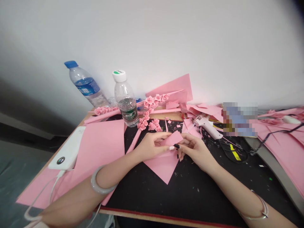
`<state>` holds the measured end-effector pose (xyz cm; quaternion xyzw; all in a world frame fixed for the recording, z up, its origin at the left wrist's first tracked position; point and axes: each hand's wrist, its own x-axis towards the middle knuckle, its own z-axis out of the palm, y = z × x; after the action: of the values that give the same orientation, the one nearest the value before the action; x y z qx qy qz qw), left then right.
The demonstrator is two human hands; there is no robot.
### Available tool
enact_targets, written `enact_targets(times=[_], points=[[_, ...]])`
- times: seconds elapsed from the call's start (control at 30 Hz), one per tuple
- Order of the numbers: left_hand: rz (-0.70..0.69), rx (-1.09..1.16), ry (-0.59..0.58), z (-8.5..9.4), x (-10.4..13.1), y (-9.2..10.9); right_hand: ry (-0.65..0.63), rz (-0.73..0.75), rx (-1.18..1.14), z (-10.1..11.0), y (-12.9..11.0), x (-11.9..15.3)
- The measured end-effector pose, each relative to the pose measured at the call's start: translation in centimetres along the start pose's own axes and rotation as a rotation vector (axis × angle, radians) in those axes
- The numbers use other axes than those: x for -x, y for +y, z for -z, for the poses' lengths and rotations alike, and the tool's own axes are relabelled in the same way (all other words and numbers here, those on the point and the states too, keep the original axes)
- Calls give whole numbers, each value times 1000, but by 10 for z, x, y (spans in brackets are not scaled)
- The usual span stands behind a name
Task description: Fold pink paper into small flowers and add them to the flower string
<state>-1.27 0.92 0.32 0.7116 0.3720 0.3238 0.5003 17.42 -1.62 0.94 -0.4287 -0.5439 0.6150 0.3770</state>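
Observation:
Both hands meet over a small pink paper sheet (163,167) above the black mat. My left hand (154,146) is closed on its left part, thumb on top and fingers behind. From the right, my right hand (192,148) pinches the same sheet near its upper corner, the two thumbs almost touching. One corner of the sheet points toward the table's front edge, and a flap stands up between the hands. Pink paper flowers (150,114) lie just behind my left hand. A light pink glue gun (209,126) rests behind my right hand.
A white-capped bottle (128,109) and a blue-capped bottle (86,85) stand at the back left. Large pink sheets (102,142) and a white power bank (67,150) with a cable lie left. More pink paper (282,142) and a black cord (273,134) are at the right.

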Motion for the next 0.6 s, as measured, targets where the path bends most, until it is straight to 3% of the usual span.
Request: enact_targets(times=[0.6], points=[[-58,-18,11,1,0,4,-34,21,-1,-1,1,1]])
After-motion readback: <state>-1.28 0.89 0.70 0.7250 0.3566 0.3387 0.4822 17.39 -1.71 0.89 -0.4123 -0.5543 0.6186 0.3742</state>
